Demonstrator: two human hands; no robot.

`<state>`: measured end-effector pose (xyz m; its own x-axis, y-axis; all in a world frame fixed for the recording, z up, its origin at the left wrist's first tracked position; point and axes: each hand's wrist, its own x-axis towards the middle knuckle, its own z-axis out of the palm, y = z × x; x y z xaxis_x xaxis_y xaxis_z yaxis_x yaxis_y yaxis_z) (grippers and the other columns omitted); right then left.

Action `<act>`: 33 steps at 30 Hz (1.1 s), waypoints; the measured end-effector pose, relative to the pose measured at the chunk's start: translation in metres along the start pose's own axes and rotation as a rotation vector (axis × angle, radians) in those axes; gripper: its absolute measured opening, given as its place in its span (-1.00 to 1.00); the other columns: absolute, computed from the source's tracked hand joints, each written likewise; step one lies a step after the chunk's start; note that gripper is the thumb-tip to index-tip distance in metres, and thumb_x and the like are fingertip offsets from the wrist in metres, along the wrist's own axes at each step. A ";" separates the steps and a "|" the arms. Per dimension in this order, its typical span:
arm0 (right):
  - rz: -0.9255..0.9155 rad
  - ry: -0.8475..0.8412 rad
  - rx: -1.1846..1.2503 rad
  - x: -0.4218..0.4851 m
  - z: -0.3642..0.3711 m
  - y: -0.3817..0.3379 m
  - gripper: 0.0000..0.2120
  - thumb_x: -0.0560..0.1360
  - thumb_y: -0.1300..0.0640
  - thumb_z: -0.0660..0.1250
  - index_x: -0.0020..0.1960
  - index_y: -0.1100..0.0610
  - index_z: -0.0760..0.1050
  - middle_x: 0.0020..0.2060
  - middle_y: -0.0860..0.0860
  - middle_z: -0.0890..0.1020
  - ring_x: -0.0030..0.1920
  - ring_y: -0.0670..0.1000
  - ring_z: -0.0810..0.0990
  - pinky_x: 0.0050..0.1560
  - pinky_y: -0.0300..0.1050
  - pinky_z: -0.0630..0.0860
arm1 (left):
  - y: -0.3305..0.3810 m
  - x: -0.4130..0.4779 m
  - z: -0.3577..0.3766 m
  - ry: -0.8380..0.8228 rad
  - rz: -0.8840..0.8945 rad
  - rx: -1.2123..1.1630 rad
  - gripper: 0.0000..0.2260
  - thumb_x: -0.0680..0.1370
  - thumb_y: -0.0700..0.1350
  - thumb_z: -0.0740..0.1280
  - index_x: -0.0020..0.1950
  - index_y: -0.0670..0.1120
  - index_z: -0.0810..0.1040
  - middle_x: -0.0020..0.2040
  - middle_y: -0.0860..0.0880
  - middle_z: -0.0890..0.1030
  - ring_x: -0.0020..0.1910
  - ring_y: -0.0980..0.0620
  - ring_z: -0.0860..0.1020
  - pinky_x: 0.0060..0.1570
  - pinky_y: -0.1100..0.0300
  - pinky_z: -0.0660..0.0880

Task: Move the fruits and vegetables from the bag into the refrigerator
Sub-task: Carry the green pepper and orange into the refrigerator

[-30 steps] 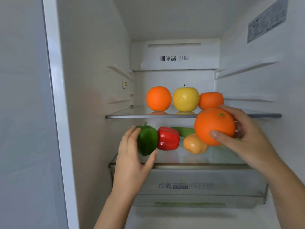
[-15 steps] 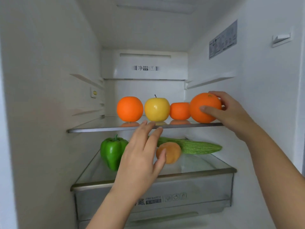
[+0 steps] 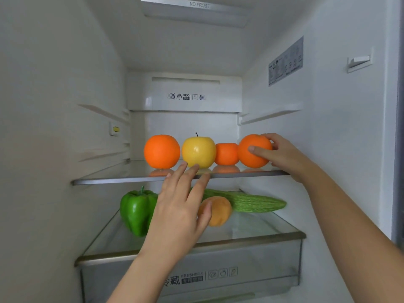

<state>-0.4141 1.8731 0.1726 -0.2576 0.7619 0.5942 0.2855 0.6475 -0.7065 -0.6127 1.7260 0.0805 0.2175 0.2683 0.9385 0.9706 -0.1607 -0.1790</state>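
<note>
Orange fruit (image 3: 251, 160), right of centre, sits on the glass shelf (image 3: 109, 181), right grip (image 3: 282, 154) curled round it; steady it before releasing. Left grip (image 3: 179, 213) is empty, fingers straight.

Three oranges on the upper shelf (image 3: 109, 181) — left orange (image 3: 161, 151), small orange (image 3: 226, 154), right orange (image 3: 254, 141) — plus one yellow apple (image 3: 198, 150). On the lower shelf (image 3: 240, 240): one green pepper (image 3: 136, 212), one bitter gourd (image 3: 255, 203), one pale orange fruit (image 3: 220, 212).

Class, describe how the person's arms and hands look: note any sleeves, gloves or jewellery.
The left hand and right hand are bare: no gloves or rings on the visible fingers. Both forearms show no sleeve, watch or bracelet.
</note>
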 end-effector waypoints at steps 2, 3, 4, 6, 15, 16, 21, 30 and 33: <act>-0.015 0.021 -0.055 -0.001 0.002 0.001 -0.38 0.40 -0.10 0.38 0.37 0.01 0.26 0.25 0.06 0.41 0.11 0.05 0.44 0.05 -0.07 0.39 | 0.002 0.000 0.001 -0.012 -0.004 0.001 -0.62 0.46 -0.05 0.24 0.25 -0.17 0.44 0.24 -0.22 0.49 0.30 -0.21 0.35 0.21 -0.21 0.37; -0.022 0.035 -0.095 -0.002 0.004 0.001 -0.35 0.40 -0.11 0.37 0.40 0.01 0.22 0.28 0.06 0.39 0.13 0.05 0.43 0.06 -0.08 0.37 | 0.003 0.000 0.002 -0.016 -0.007 0.000 -0.61 0.46 -0.05 0.24 0.25 -0.17 0.44 0.24 -0.22 0.49 0.31 -0.21 0.35 0.20 -0.22 0.37; -0.030 0.047 -0.134 -0.003 0.005 0.001 -0.33 0.41 -0.11 0.37 0.42 0.01 0.18 0.30 0.06 0.38 0.16 0.06 0.42 0.06 -0.10 0.34 | 0.003 0.000 0.002 -0.020 -0.012 -0.002 -0.61 0.47 -0.05 0.24 0.25 -0.17 0.44 0.24 -0.22 0.49 0.31 -0.21 0.35 0.20 -0.22 0.37; -0.058 0.067 -0.191 -0.005 0.007 0.002 -0.30 0.41 -0.12 0.37 0.44 0.02 0.15 0.33 0.07 0.35 0.20 0.07 0.41 0.03 -0.13 0.31 | 0.004 0.000 0.002 -0.026 -0.020 -0.005 -0.61 0.47 -0.04 0.23 0.26 -0.16 0.44 0.25 -0.22 0.49 0.31 -0.21 0.35 0.20 -0.22 0.37; -0.174 0.197 -0.246 -0.017 0.008 0.003 -0.30 0.38 -0.07 0.41 0.42 0.04 0.20 0.33 0.09 0.34 0.28 0.08 0.36 0.23 0.00 0.32 | 0.007 -0.005 0.000 -0.039 -0.041 0.013 -0.60 0.47 -0.04 0.22 0.25 -0.19 0.46 0.24 -0.24 0.49 0.31 -0.21 0.34 0.22 -0.21 0.37; -0.197 0.221 -0.256 -0.020 0.008 0.003 -0.31 0.38 -0.05 0.41 0.41 0.05 0.21 0.33 0.09 0.34 0.29 0.07 0.34 0.23 -0.03 0.29 | 0.007 -0.006 -0.001 -0.037 -0.045 0.014 -0.60 0.47 -0.04 0.22 0.25 -0.19 0.46 0.24 -0.24 0.49 0.31 -0.21 0.34 0.23 -0.20 0.36; -0.328 0.346 -0.339 -0.052 0.015 -0.007 -0.45 0.42 0.01 0.38 0.35 0.09 0.31 0.28 0.08 0.39 0.26 0.07 0.34 0.12 -0.15 0.26 | 0.015 -0.012 -0.005 -0.032 -0.068 0.000 -0.60 0.46 -0.06 0.24 0.26 -0.19 0.45 0.26 -0.23 0.48 0.33 -0.21 0.32 0.24 -0.18 0.33; -0.457 0.357 -0.562 -0.148 0.052 -0.014 -0.58 0.43 0.00 0.16 0.19 0.19 0.48 0.05 0.12 0.60 0.07 0.10 0.49 0.06 -0.03 0.40 | 0.035 -0.059 -0.024 -0.071 -0.234 0.034 -0.59 0.42 -0.06 0.21 0.23 -0.18 0.47 0.21 -0.21 0.52 0.27 -0.26 0.41 0.15 -0.21 0.40; -0.436 0.298 -0.639 -0.183 0.064 -0.008 -0.59 0.41 0.02 0.17 0.14 0.22 0.52 0.01 0.13 0.61 0.03 0.18 0.56 0.03 0.08 0.48 | 0.043 -0.083 -0.031 -0.124 -0.272 0.022 -0.58 0.43 -0.05 0.18 0.23 -0.17 0.48 0.19 -0.21 0.53 0.26 -0.27 0.42 0.14 -0.21 0.41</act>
<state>-0.4279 1.7277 0.0445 -0.2367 0.3539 0.9048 0.7093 0.6994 -0.0880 -0.5921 1.6669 0.0043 -0.0410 0.4131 0.9098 0.9967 -0.0469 0.0662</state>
